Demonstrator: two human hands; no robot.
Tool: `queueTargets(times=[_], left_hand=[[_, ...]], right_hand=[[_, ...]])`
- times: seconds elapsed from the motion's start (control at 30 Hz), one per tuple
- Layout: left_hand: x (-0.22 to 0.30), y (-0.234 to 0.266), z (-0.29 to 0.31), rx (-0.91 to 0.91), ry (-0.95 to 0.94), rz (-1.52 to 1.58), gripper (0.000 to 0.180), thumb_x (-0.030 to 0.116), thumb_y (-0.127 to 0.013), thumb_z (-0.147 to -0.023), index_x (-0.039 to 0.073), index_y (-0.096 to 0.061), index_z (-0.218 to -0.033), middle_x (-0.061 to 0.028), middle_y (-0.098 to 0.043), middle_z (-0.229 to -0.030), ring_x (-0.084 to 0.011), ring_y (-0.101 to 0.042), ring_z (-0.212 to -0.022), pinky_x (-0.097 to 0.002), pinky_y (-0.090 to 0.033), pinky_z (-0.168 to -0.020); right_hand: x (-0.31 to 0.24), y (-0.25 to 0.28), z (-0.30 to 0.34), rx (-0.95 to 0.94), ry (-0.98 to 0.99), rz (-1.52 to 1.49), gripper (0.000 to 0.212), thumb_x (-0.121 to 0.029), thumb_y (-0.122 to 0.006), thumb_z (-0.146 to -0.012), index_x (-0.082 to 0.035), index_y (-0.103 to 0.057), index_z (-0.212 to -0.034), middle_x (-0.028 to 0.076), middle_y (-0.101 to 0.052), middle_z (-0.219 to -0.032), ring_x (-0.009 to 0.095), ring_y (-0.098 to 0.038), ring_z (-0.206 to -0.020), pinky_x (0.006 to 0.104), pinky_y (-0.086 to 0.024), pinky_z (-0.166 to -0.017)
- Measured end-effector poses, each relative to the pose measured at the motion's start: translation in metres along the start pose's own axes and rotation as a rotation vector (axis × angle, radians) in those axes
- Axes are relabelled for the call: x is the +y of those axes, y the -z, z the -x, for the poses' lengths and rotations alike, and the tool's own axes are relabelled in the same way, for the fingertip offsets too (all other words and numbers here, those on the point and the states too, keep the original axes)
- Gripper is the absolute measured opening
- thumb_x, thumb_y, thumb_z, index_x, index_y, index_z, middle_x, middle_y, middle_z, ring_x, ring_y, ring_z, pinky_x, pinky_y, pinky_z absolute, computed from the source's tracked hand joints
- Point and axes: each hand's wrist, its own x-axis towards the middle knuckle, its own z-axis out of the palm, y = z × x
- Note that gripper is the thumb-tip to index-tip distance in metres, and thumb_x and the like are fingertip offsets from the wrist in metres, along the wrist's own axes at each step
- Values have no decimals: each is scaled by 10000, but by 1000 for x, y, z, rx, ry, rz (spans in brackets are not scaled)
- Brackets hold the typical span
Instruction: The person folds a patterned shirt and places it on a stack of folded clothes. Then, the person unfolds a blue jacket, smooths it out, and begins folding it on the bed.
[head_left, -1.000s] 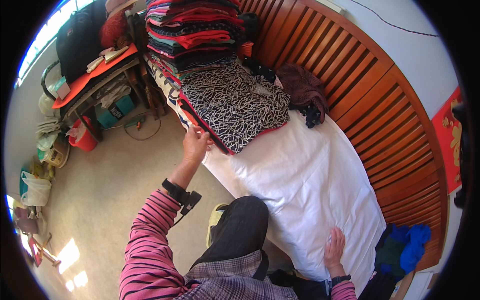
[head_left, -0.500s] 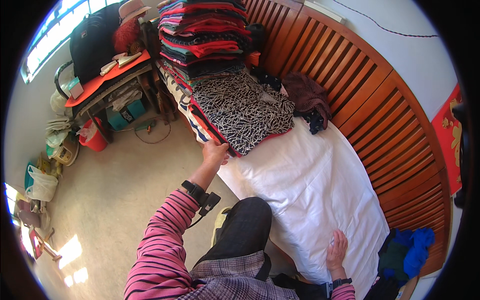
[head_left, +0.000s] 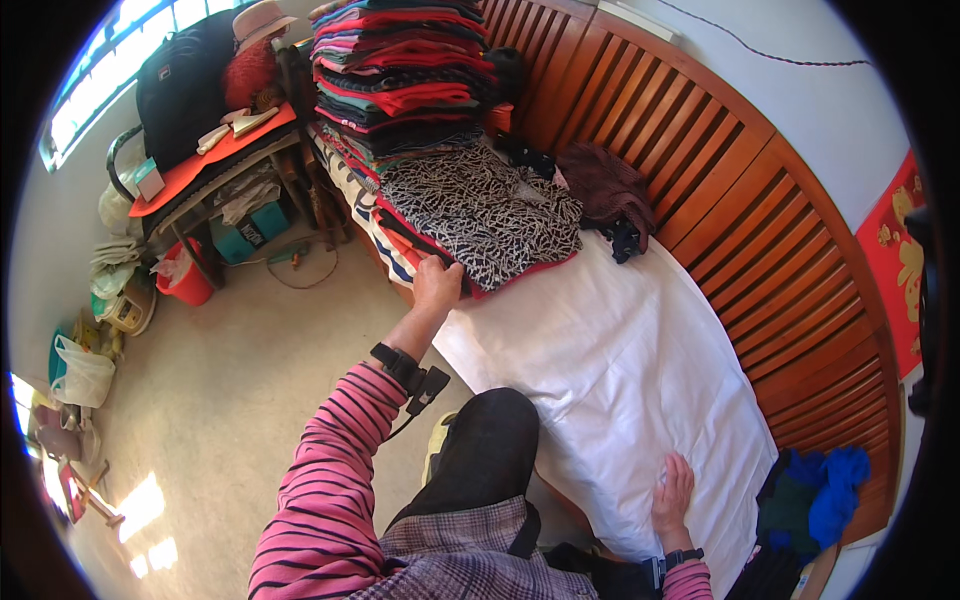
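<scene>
The patterned cloth [head_left: 490, 215] lies at the bed's [head_left: 580, 340] left edge. My left hand [head_left: 438, 285] touches its near corner; I can't tell whether the hidden fingertips grip. I'd support the layers evenly. My right hand [head_left: 674, 492] rests released.

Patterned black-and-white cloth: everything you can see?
The patterned cloth is dark with pale branching lines and looks soft. It lies slightly rumpled, red fabric showing along its near edge, in front of the tall clothes stack and bordering the white sheet. The left hand is at its near corner, apparently touching; its grip is unclear.
</scene>
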Motion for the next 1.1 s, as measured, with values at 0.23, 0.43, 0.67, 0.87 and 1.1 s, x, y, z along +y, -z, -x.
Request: queueTargets(times=[0.23, 0.43, 0.67, 0.87, 1.1], left_hand=[[-7, -7, 17, -175, 143, 525, 207, 42, -518, -884, -57, -567, -1059, -161, -673, -843, -315, -698, -650, -443, -622, -547], [3, -3, 24, -291, 215, 662, 268, 31, -462, -919, -54, -517, -1168, -196, -686, -957, -356, -717, -652, -456, -633, -546], [7, -1, 36, -281, 235, 703, 169, 29, -484, -929, -73, -502, -1063, -208, -686, -877, -353, -714, -612, -430, -620, -485], [-4, -1, 36, -315, 269, 634, 203, 45, -485, -922, -51, -530, -1096, -192, -691, -919, -349, -721, -627, -423, -609, -475], [-6, 16, 28, -332, 270, 276, 241, 65, -552, -865, 26, -504, -1097, -129, -686, -838, -265, -695, -601, -395, -556, -452]], right_hand=[[-4, 3, -3, 15, 5, -24, 515, -223, -439, -939, -12, -446, -1408, 191, -454, -1437, 371, -384, -1361, 479, -259, -1157], [-3, 1, -2, 4, 2, -15, 515, -227, -441, -941, -15, -447, -1411, 188, -451, -1444, 373, -383, -1362, 482, -251, -1161], [-3, 0, -3, -2, -17, -22, 518, -241, -439, -934, -10, -458, -1397, 181, -453, -1446, 372, -382, -1363, 498, -240, -1165], [-4, 2, -3, 0, -11, -29, 517, -221, -459, -920, -6, -460, -1391, 185, -455, -1438, 376, -386, -1357, 498, -240, -1165], [-3, 4, -3, 4, -23, -30, 529, -203, -473, -907, -15, -452, -1402, 185, -447, -1439, 375, -387, -1354, 503, -238, -1164]])
